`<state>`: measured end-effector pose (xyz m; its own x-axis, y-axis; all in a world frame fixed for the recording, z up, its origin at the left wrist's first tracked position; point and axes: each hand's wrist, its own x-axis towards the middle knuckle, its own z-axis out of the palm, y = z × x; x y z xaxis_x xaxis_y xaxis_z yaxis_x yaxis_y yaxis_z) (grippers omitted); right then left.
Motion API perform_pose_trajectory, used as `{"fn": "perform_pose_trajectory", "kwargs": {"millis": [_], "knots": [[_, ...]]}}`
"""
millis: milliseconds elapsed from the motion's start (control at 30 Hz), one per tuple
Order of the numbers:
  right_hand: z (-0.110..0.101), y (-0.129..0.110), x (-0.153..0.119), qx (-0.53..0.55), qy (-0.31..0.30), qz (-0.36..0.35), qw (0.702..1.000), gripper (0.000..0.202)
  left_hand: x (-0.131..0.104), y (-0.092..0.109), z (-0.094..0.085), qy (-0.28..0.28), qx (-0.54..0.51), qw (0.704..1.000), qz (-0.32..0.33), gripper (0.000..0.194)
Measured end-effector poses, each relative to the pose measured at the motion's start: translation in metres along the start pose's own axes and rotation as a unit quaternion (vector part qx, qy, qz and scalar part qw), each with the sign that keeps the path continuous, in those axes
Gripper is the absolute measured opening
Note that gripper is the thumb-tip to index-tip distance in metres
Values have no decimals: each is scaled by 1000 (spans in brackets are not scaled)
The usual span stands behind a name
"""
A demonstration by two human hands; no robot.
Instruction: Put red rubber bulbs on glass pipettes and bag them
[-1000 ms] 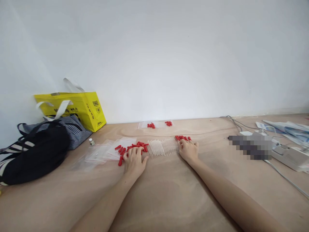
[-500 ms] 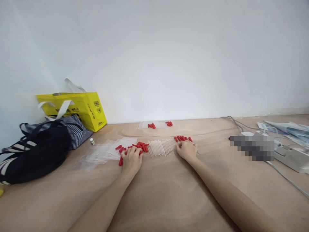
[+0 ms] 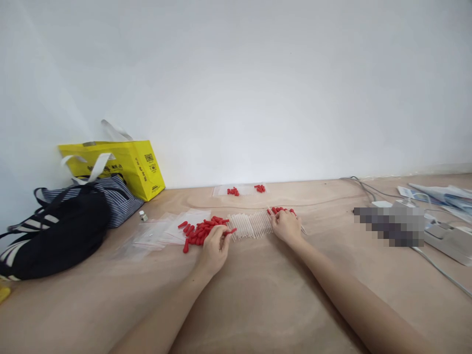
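Note:
Pinched between the fingertips of my left hand [image 3: 217, 246] is a red rubber dropper bulb [image 3: 231, 231], its end pointing right. Beside that hand lies a loose pile of red bulbs [image 3: 199, 233]. A row of thin clear dropper tubes [image 3: 245, 226] runs between my two hands. My right hand [image 3: 287, 227] is closed around a dropper tube [image 3: 271, 212], whose upper end sticks out past the fingers. Just beyond the right hand, several tubes carry red bulbs [image 3: 280, 210]; the hand hides their lower parts.
Clear plastic zip bags [image 3: 155, 236] lie left of the pile, near a small vial [image 3: 143, 216]. Farther back is a bag of bulbs and tubes [image 3: 241, 191]. A yellow bag [image 3: 142, 169] and black bag [image 3: 62, 236] stand left. Cables and a white power strip [image 3: 448, 241] are right.
My left hand has lifted out of the pile and moved right with a red bulb in its fingertips. My right hand now has a tube's end showing above its fingers.

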<state>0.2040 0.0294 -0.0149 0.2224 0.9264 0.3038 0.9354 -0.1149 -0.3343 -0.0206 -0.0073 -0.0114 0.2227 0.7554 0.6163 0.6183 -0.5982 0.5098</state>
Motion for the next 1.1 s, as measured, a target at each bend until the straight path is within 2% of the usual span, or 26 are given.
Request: {"fn": "perform_pose_trajectory", "kwargs": {"millis": [100, 167, 233, 333, 533, 833, 1100], "knots": [[-4, 6, -12, 39, -7, -75, 996, 22, -6, 2, 8, -50, -95, 990, -94, 6], [-4, 10, -24, 75, -12, -152, 985, 21, -9, 0, 13, -70, -131, 981, -126, 10], [-2, 13, -37, 121, -3, -264, 957, 25, -11, -4, 17, -80, -134, 980, -122, 16], [2, 12, -52, 133, -2, -347, 929, 35, -12, -7, 21, -100, -113, 984, -99, 20], [1, 0, -61, 144, -20, -366, 919, 39, -12, -2, 19, -95, -99, 987, -89, 20], [1, -3, -64, 151, -5, -351, 924, 37, -11, 2, 21, -107, -203, 967, -111, 24], [1, -6, -67, 146, -3, -359, 922, 35, -11, 5, 18, -101, -121, 984, -88, 20]]}}
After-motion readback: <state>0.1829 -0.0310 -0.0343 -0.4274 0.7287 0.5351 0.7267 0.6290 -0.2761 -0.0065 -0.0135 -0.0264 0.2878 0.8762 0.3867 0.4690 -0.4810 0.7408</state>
